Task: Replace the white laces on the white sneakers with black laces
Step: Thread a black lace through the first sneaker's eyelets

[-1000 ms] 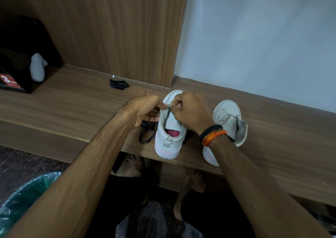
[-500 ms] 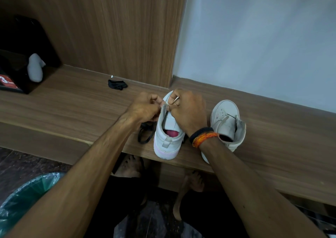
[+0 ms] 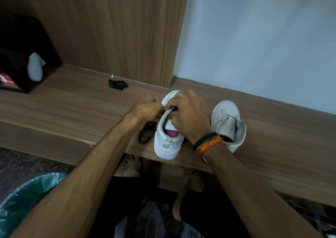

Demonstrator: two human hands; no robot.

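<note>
On the wooden worktop (image 3: 72, 106), the left hand (image 3: 145, 110) and right hand (image 3: 189, 115) each pinch the black lace (image 3: 145, 135) at the near sneaker (image 3: 166, 143). The second sneaker (image 3: 227, 121) stands just beside it.

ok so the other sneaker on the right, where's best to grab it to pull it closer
Grip the right sneaker at its heel collar, coming from the near bench edge. Its heel points toward the person and slightly overhangs the edge, and the opening faces up, so fingers can probably hook inside the collar. The right hand is nearest.
</note>
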